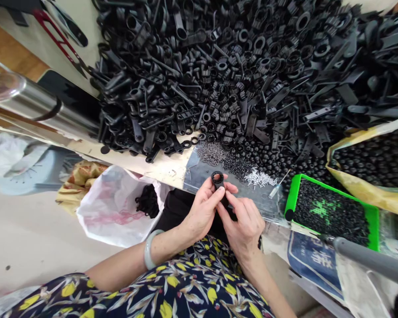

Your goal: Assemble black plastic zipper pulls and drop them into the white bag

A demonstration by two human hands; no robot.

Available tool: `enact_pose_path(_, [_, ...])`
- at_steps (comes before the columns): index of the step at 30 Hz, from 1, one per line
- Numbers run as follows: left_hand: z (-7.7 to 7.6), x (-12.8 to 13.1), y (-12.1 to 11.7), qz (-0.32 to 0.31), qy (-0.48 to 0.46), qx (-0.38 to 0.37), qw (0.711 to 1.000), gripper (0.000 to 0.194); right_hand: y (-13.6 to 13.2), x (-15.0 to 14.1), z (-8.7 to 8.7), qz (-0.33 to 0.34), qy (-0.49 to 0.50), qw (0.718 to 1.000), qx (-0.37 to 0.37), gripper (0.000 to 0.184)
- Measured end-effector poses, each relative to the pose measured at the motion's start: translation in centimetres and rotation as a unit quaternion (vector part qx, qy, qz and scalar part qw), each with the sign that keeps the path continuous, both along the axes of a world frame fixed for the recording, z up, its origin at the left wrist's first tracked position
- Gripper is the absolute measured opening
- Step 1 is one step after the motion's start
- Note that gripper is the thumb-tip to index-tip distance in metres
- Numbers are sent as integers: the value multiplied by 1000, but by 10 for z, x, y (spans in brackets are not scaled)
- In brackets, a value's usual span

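A black plastic part with a ring-shaped end (217, 178) is held up in front of my body, over the table's near edge. My left hand (204, 205) pinches it between thumb and fingers, just below the ring. Close beside it, my right hand (243, 221) has its thumb and fingers closed on the part's lower end, which the fingers mostly hide. Beyond my hands lie small silver pins (260, 177), tiny black pieces (234, 165), little grey-brown pieces (211, 153) and round black beads (268, 154).
A big heap of black plastic parts (199, 79) covers the table's back. To the right are a green tray (293, 194), a yellow-edged bag of beads (358, 179) and a thin white-handled tool (273, 191). To the left are a steel flask (29, 101) and a white bag (109, 212).
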State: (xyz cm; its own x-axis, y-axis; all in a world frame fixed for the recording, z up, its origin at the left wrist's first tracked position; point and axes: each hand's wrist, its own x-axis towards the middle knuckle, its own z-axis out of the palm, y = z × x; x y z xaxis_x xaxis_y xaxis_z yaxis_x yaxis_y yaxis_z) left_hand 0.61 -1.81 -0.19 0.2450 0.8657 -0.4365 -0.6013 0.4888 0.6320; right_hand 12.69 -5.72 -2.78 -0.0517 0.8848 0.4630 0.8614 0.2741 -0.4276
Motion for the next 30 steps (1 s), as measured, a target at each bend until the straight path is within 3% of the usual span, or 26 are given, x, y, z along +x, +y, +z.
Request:
enact_pose_path(6, [-6, -6, 2, -19, -10, 2, 1000, 36, -7, 3, 3, 30, 54, 998, -12, 34])
enact_pose_path(10, [-13, -20, 4, -84, 43, 75, 993, 46, -4, 13, 14, 0, 211, 970, -117, 34])
enact_pose_path(12, [-12, -29, 4, -144, 71, 116, 980, 70, 3, 19, 17, -17, 291, 939, -185, 37])
enact_pose_path(14, [-5, -37, 4, -200, 99, 146, 964, 91, 12, 22, 18, 35, 373, 883, -283, 37])
enact_pose_path(17, [7, -49, 5, -272, 159, 217, 924, 94, 20, 22, 15, 127, 492, 763, -400, 30])
enact_pose_path(19, [11, -57, 5, -311, 189, 265, 893, 90, 21, 19, 13, 144, 523, 730, -415, 28])
enact_pose_path(24, [3, -64, 2, -313, 266, 289, 865, 82, 17, 9, 8, 134, 500, 762, -388, 21])
enact_pose_path(27, [-4, -62, 1, -300, 236, 285, 879, 83, 16, 8, 5, 124, 477, 790, -365, 22])
enact_pose_path(30, [-6, -62, 3, -301, 157, 263, 903, 90, 16, 12, 2, 144, 476, 786, -366, 31])
